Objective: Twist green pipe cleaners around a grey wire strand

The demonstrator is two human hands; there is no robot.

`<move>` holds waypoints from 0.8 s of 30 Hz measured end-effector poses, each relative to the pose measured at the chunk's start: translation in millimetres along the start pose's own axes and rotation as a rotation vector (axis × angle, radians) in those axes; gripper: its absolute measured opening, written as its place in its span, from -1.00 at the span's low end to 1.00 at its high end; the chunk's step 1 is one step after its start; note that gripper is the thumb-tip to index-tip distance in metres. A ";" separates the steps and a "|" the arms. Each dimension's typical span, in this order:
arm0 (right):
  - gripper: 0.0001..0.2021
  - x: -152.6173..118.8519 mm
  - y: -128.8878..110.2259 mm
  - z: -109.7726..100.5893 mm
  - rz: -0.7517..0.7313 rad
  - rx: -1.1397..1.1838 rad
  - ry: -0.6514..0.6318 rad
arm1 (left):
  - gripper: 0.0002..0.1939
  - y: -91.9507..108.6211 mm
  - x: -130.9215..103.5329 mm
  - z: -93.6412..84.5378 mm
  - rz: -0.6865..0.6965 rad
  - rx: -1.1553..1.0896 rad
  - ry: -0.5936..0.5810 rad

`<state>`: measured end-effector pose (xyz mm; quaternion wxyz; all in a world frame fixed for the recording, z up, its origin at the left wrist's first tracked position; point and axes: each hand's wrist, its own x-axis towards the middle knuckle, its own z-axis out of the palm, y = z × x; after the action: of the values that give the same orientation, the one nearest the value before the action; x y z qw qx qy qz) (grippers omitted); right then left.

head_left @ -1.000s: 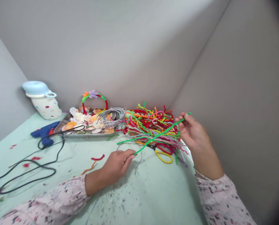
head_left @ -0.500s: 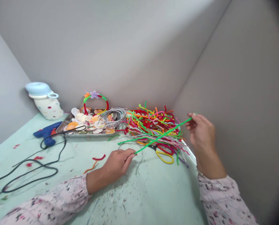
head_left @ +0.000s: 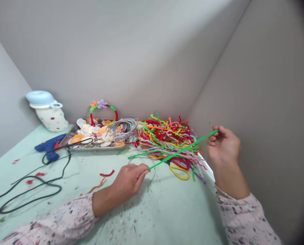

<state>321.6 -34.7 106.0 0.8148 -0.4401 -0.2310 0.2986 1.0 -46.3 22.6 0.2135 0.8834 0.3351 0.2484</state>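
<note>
A green pipe cleaner (head_left: 184, 149) stretches straight and slanted between my two hands, above the table. My left hand (head_left: 132, 178) pinches its lower left end between thumb and fingers. At its upper right end, my right hand (head_left: 224, 144) is closed around the tip, higher and close to the right wall. Behind the strand lies a heap of many-coloured pipe cleaners (head_left: 164, 131). Scissors with red and yellow handles (head_left: 180, 172) rest partly under the heap, their blades mostly covered.
A metal tray (head_left: 101, 148) holds shells, wire coils (head_left: 123, 127) and a hoop with flowers (head_left: 116, 114). To the left are a blue glue gun (head_left: 50, 146), its black cord (head_left: 61, 187) and a white bottle with a blue lid (head_left: 52, 117). Scraps dot the green tabletop. Grey walls stand behind and right.
My right hand has shifted slightly right and down, and its fingers have opened out a little around the pipe cleaner's end. My left hand stays nearly in place.
</note>
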 end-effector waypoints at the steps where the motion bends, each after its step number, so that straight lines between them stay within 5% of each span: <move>1: -0.94 -0.9 -0.2 0.9 0.008 0.004 -0.021 | -0.67 0.5 0.4 -0.3 -0.021 -0.057 -0.004; 8: -0.88 -6.5 -1.0 8.7 0.066 0.033 -0.058 | -0.71 2.7 4.2 -7.4 -0.125 -0.415 -0.061; 16: -0.88 5.1 0.0 -5.0 0.017 0.006 -0.126 | -0.68 -0.3 2.5 -4.5 -0.161 -0.353 -0.089; 24: -0.86 -3.0 -9.7 1.6 0.021 0.158 -0.011 | -0.66 5.1 5.0 -10.6 -0.209 -0.394 0.002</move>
<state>321.2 -40.1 114.8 0.8426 -0.3750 -0.2064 0.3268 0.6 -44.0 35.2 0.4061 0.7849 0.3701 0.2865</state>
